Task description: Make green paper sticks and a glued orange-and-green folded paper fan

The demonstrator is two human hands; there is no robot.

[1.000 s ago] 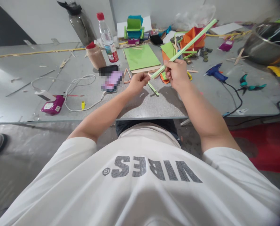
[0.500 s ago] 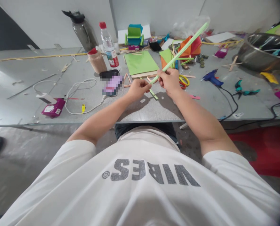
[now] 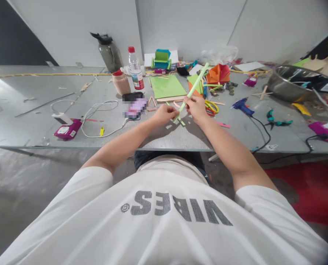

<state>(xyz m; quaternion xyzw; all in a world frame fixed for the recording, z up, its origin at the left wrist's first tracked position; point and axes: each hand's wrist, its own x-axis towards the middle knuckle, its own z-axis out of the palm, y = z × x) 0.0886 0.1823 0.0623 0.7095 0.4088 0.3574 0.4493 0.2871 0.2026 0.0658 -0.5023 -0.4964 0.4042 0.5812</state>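
A long, flat, light green strip (image 3: 197, 81) slants up and away over the table. My right hand (image 3: 197, 108) is closed round its lower part. Thumb and fingers of my left hand (image 3: 164, 113) pinch the strip close to its near end. Under my hands a short green piece (image 3: 182, 122) lies on the grey table. A triangle of thin pinkish sticks (image 3: 152, 104) is left of the green sheet (image 3: 168, 87), just beyond my left hand. Scissors with yellow handles (image 3: 212, 106) lie right of my right hand.
On the right are a blue glue gun (image 3: 243, 105), teal-handled pliers (image 3: 277, 119) and a metal basin (image 3: 284, 86). A phone (image 3: 136, 108), a water bottle (image 3: 136, 71) and a white cable (image 3: 103, 135) are on the left. Orange folded paper (image 3: 218, 74) stands at the back.
The view has tilted up a little. The strip's far end has dropped and now looks shorter, its near end closer to the table. Both hands keep hold of it.
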